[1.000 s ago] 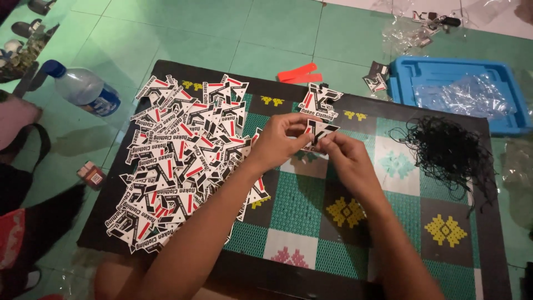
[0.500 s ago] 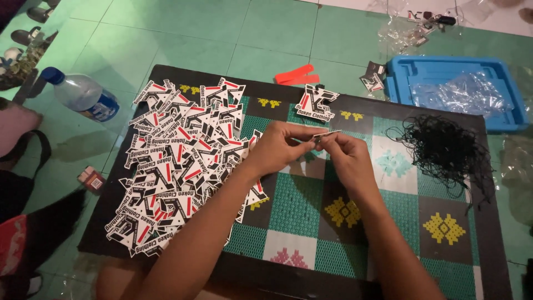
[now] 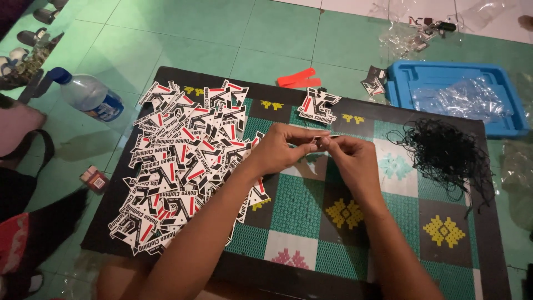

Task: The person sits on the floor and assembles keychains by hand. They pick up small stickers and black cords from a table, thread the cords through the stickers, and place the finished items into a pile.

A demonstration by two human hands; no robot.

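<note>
Left hand [image 3: 286,147] and right hand [image 3: 350,158] meet fingertip to fingertip, pinching a small tag [image 3: 327,137] between them, tag pile [image 3: 177,161] left of both, black strings [image 3: 444,155] right

1. Left hand [image 3: 283,149]: raised mid-scene, fingers curled, thumb and forefinger pinched at the tips.
2. Right hand [image 3: 352,158]: just right of it, fingertips meeting the left's.
3. Both forearms bare, converging from the near edge.

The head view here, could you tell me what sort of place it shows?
Probably a home floor used as a craft workspace: green floor tiles, a patterned mat, a pile of printed tags and black strings.
</note>
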